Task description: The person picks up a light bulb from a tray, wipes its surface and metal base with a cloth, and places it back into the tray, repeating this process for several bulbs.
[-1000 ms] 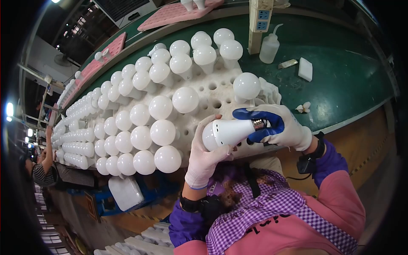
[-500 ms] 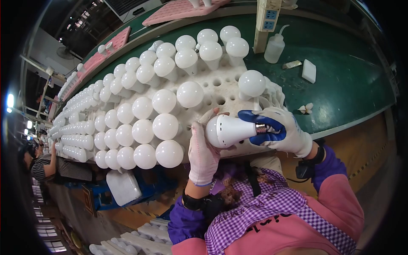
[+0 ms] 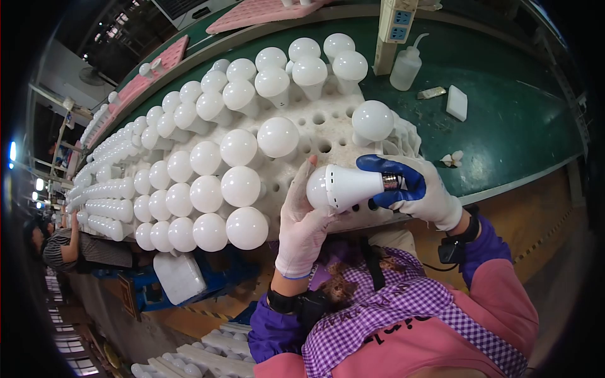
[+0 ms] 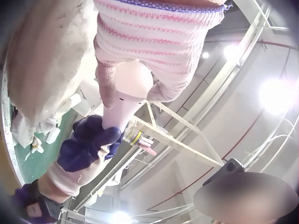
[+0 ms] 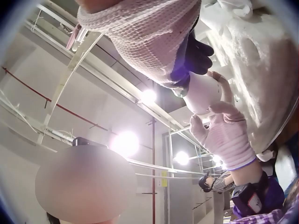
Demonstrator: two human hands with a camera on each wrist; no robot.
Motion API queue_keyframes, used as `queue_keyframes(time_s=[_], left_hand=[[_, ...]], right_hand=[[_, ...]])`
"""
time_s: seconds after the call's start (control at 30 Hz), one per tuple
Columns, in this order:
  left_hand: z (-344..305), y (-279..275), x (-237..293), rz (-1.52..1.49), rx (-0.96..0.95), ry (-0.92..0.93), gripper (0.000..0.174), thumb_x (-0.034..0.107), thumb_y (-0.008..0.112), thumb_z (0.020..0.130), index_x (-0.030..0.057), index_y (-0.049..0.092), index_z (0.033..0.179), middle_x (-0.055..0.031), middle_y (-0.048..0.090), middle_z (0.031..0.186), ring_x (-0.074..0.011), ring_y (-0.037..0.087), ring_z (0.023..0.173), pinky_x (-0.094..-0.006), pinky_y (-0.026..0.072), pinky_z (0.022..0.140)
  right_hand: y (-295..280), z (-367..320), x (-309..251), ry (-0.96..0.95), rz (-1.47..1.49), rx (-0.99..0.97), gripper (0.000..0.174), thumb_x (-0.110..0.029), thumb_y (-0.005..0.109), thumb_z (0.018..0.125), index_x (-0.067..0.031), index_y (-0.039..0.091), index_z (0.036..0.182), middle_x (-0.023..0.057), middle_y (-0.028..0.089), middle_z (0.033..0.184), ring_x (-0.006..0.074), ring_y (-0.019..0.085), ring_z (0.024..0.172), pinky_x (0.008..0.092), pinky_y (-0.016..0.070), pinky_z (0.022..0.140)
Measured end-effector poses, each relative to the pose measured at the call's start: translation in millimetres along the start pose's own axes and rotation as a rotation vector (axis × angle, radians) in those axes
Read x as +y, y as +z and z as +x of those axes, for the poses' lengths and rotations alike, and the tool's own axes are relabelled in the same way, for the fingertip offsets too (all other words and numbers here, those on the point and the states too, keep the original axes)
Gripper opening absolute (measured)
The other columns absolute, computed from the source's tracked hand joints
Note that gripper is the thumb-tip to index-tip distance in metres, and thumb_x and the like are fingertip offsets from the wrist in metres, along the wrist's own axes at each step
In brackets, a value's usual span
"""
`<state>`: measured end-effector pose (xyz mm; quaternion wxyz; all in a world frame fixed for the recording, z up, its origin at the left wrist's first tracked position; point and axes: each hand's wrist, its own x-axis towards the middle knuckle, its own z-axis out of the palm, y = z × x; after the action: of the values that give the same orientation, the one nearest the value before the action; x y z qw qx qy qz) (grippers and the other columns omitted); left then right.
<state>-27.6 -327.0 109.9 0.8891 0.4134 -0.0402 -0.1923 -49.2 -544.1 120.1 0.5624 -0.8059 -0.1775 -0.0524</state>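
Observation:
In the head view a white LED bulb (image 3: 353,188) lies on its side between the two hands, its round dome to the left and its metal screw base to the right. My left hand (image 3: 299,236), in a pale striped knit glove, holds the dome end with thumb and fingers on either side. My right hand (image 3: 428,194), in a white glove with blue coated fingers, pinches the screw base. The left wrist view shows the bulb (image 4: 124,105) running from the left glove down into the blue fingers (image 4: 88,140) of the right.
Rows of white bulbs (image 3: 242,184) stand dome up in a long white foam tray (image 3: 309,132) with holes. On the green tabletop (image 3: 498,113) are a squeeze bottle (image 3: 405,68) and a white block (image 3: 457,103). A power strip (image 3: 399,24) is fixed to a post. Another person (image 3: 63,246) works farther left.
The left thumb and fingers loosened around the dome half a second ago and now close on it again. The right hand keeps its pinch on the screw base. The head view shifted slightly.

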Motion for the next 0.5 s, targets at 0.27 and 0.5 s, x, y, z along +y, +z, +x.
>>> queue_keyframes(time_s=[0.27, 0.5], left_hand=[[-2.2, -0.1, -6.6, 0.660, 0.032, 0.021, 0.073, 0.004, 0.073, 0.072, 0.0007, 0.034, 0.134, -0.0144, 0.050, 0.122, -0.0223, 0.057, 0.105, -0.0326, 0.0533, 0.084], [3.7, -18.4, -13.8, 0.967, 0.060, 0.129, 0.071, 0.004, 0.073, 0.067, 0.0018, 0.041, 0.130, -0.0125, 0.051, 0.118, -0.0214, 0.055, 0.107, -0.0337, 0.0456, 0.093]], right_hand=[[-1.9, -23.3, 17.5, 0.110, -0.213, 0.024, 0.060, -0.021, 0.078, 0.073, -0.0104, 0.057, 0.128, 0.0114, 0.064, 0.112, 0.0240, 0.057, 0.103, 0.0358, 0.0382, 0.095], [-72.0, -84.4, 63.6, 0.337, -0.324, 0.868, 0.042, -0.010, 0.074, 0.072, -0.0036, 0.062, 0.111, 0.0150, 0.064, 0.098, 0.0296, 0.063, 0.088, 0.0351, 0.0489, 0.080]])
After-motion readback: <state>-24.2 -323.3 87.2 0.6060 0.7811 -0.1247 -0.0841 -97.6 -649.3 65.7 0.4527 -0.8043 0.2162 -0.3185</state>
